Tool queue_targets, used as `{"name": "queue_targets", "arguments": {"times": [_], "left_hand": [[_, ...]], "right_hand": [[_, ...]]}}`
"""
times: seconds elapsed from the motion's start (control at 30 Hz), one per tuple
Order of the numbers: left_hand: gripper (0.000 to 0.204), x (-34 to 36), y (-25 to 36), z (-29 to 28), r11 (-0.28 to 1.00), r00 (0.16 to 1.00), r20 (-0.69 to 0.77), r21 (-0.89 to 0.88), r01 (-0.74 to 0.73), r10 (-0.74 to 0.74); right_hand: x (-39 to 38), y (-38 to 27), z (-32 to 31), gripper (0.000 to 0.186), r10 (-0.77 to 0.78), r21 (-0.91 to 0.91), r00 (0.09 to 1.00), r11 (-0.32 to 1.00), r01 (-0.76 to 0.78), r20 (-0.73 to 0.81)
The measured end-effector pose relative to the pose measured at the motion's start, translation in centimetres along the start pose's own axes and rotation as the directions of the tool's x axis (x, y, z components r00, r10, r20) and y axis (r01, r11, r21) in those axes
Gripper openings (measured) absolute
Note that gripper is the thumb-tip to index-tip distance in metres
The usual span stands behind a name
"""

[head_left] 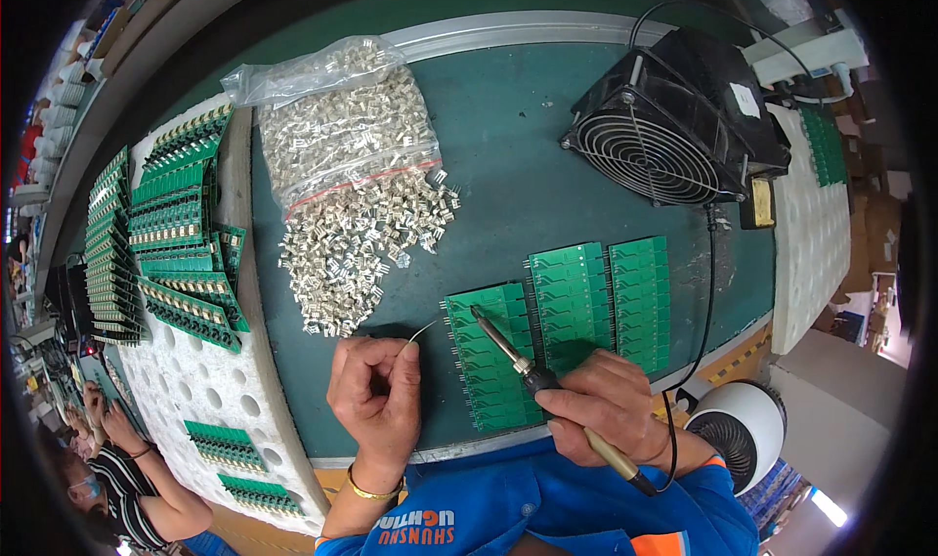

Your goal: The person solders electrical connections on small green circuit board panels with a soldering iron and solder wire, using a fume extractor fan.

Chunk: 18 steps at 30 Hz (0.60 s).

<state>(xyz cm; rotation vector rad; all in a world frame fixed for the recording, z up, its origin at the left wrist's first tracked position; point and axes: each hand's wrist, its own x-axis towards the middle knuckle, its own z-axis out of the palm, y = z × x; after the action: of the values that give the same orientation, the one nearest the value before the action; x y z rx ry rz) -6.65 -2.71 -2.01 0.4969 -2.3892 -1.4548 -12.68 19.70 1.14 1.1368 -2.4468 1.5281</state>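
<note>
My right hand (608, 400) is closed around the handle of a soldering iron (510, 351). The iron slants up to the left, its tip at the upper part of the leftmost green circuit board panel (491, 370). Pinched between thumb and forefinger of my left hand (376, 390) is a thin solder wire (422, 330), its end near that panel's upper left edge. Pins stick out along the panel's left side. A second panel (570, 312) and a third panel (640, 302) lie to its right. Small white pin connectors (352, 248) spill loose from a clear plastic bag (342, 131) beyond my left hand.
A black fan with a round grille (645, 150) stands at the far right, and a black cable (710, 282) runs down near it. White foam (200, 375) at the left bears stacked circuit boards (176, 219). A co-worker's hands (112, 419) show at the lower left; a white fan (747, 429) stands lower right.
</note>
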Motion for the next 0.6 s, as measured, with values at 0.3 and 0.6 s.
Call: {"name": "queue_targets", "arguments": {"times": [0.3,0.6], "left_hand": [[0.010,-0.5,-0.7,0.2,0.974,0.991,-0.048,-0.192,0.117,-0.128],[0.014,-2.6,0.8,-0.4,0.863,0.959,0.076,-0.421,0.280,-0.274]], "right_hand": [[-1.2,-0.6,0.2,0.031,0.007,0.010,1.000,1.000,-0.007,0.012],[-3.3,-1.9,1.2,0.055,0.009,-0.036,0.997,0.999,-0.006,0.075]]}}
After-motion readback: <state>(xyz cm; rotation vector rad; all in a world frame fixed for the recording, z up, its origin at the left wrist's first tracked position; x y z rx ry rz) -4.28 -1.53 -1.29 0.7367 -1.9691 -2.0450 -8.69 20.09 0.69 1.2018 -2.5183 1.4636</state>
